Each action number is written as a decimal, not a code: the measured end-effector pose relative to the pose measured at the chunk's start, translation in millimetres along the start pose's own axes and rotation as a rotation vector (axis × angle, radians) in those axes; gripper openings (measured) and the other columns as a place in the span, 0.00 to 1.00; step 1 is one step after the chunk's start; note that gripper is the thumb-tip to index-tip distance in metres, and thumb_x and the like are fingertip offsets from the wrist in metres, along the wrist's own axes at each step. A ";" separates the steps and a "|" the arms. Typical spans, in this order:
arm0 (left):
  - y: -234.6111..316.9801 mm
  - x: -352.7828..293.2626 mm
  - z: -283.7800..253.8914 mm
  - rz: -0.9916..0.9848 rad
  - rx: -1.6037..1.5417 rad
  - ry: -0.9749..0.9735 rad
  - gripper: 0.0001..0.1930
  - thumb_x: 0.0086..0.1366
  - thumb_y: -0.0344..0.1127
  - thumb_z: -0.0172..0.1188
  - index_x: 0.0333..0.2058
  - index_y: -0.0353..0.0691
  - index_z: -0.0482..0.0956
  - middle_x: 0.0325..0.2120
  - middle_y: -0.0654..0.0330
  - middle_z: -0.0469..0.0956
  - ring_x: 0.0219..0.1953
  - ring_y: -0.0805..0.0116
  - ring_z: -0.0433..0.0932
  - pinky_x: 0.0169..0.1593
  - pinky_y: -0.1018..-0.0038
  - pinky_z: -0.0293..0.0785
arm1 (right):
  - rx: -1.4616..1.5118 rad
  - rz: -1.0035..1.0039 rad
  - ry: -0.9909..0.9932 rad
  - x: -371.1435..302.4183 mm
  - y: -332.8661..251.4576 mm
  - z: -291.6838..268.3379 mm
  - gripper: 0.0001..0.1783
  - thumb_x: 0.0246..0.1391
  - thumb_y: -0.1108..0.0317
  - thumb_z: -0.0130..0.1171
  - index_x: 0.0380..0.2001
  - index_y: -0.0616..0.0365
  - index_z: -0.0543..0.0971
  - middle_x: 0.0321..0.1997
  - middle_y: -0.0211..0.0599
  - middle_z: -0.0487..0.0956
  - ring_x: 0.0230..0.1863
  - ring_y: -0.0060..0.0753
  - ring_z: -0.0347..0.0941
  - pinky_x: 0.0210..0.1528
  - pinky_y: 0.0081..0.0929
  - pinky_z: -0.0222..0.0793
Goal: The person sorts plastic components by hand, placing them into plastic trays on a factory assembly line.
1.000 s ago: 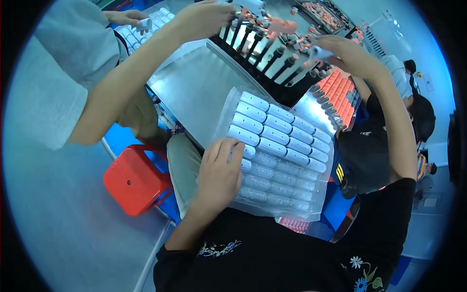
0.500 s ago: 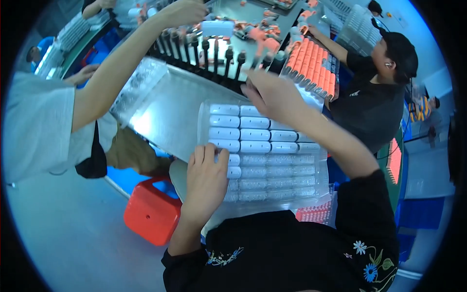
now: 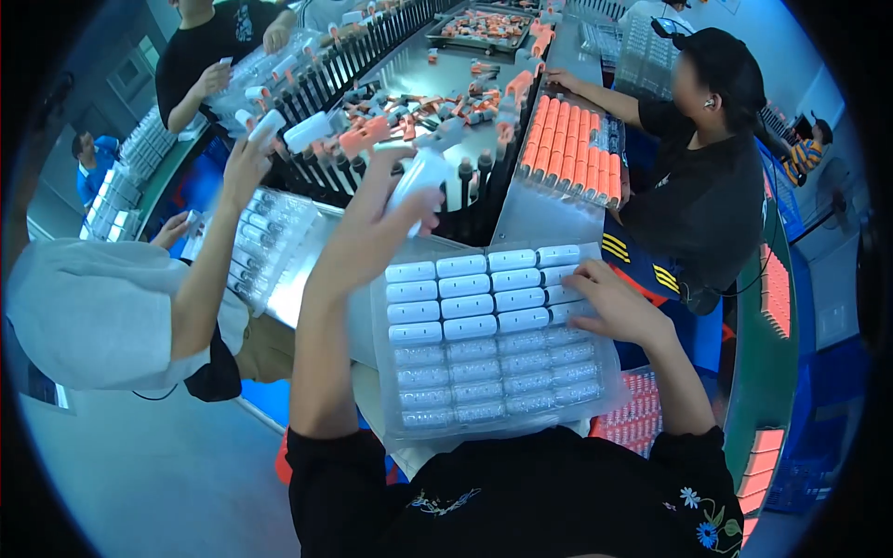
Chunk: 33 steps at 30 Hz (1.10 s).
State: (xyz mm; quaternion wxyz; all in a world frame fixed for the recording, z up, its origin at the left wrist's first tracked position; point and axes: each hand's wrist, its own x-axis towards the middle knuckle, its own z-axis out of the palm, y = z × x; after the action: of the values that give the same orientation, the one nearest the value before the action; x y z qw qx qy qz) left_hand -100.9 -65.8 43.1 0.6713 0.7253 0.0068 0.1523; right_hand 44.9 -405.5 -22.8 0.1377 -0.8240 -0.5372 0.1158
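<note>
The left hand [image 3: 368, 221] hangs in front of the black posts [image 3: 466, 186]; its thumb and fingers pinch a white case [image 3: 419, 184], as far as the motion blur lets me judge; the right hand [image 3: 619, 302] is at the right edge of the clear tray [image 3: 502, 408], its fingers bent and parted over the end column, and I cannot tell if they grip anything; white cases [image 3: 468, 286] lie in the upper rows, while the lower rows show bare pockets [image 3: 473, 373]; the step in hand seems to be handling single cases; the next move, I judge, calls for a steady pinch and careful lining-up.
</note>
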 end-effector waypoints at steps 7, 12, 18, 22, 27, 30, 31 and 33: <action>-23.2 74.9 36.1 -0.432 0.688 -0.047 0.30 0.75 0.47 0.51 0.65 0.31 0.61 0.38 0.47 0.78 0.24 0.63 0.82 0.25 0.67 0.79 | -0.289 -0.059 -0.055 11.0 -7.3 7.6 0.33 0.41 0.63 0.78 0.51 0.61 0.77 0.52 0.44 0.75 0.58 0.50 0.72 0.57 0.42 0.73; -38.6 67.1 33.9 -0.401 0.630 0.143 0.32 0.71 0.45 0.50 0.61 0.21 0.58 0.44 0.28 0.78 0.32 0.39 0.85 0.42 0.54 0.83 | -0.162 -0.067 -0.048 8.7 7.1 6.2 0.33 0.43 0.63 0.77 0.52 0.62 0.77 0.52 0.45 0.74 0.58 0.49 0.71 0.56 0.42 0.73; -49.6 114.6 -17.7 -0.199 0.961 0.466 0.34 0.71 0.51 0.49 0.61 0.24 0.59 0.54 0.16 0.68 0.55 0.23 0.73 0.60 0.45 0.71 | -0.068 -0.087 -0.023 7.6 12.2 -3.2 0.32 0.44 0.63 0.76 0.52 0.62 0.75 0.50 0.48 0.74 0.57 0.49 0.72 0.53 0.41 0.73; -61.4 127.9 -36.4 -0.212 1.486 0.455 0.28 0.70 0.49 0.51 0.58 0.30 0.67 0.47 0.26 0.78 0.52 0.31 0.80 0.57 0.47 0.75 | 0.190 -0.002 -0.046 12.7 15.4 -26.0 0.32 0.45 0.59 0.73 0.50 0.62 0.74 0.45 0.52 0.79 0.49 0.54 0.77 0.51 0.42 0.73; -55.5 131.4 -61.7 -0.189 1.543 0.419 0.25 0.67 0.45 0.55 0.56 0.35 0.72 0.42 0.36 0.83 0.45 0.42 0.85 0.47 0.53 0.81 | 0.223 -0.082 0.332 49.1 12.5 -62.7 0.39 0.56 0.60 0.65 0.68 0.61 0.64 0.52 0.60 0.76 0.53 0.56 0.77 0.56 0.45 0.71; -62.9 121.8 -91.3 -0.220 1.500 0.503 0.26 0.67 0.47 0.55 0.57 0.37 0.71 0.42 0.34 0.82 0.46 0.41 0.84 0.46 0.50 0.81 | -0.010 -0.174 0.565 98.7 10.5 -80.3 0.38 0.62 0.65 0.59 0.74 0.48 0.60 0.56 0.62 0.75 0.53 0.56 0.76 0.56 0.44 0.71; -65.5 117.0 -99.4 -0.238 1.494 0.516 0.26 0.66 0.48 0.54 0.57 0.37 0.71 0.43 0.33 0.82 0.45 0.40 0.84 0.45 0.49 0.81 | 0.016 -0.123 0.576 112.8 6.1 -87.8 0.31 0.64 0.64 0.56 0.69 0.45 0.67 0.57 0.55 0.77 0.50 0.52 0.78 0.52 0.41 0.72; -69.1 109.8 -106.1 -0.250 1.509 0.596 0.29 0.68 0.55 0.55 0.57 0.37 0.70 0.44 0.30 0.80 0.45 0.37 0.84 0.46 0.49 0.81 | 0.203 -0.178 0.574 152.3 26.8 -97.7 0.22 0.65 0.64 0.55 0.62 0.47 0.74 0.52 0.47 0.81 0.45 0.47 0.79 0.49 0.38 0.72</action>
State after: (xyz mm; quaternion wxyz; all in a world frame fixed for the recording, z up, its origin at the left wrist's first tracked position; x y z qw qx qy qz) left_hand -7.2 67.6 4.5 -0.0150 0.9047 0.3664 0.2171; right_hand 161.3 -286.1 52.6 0.3748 -0.7548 -0.5323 -0.0808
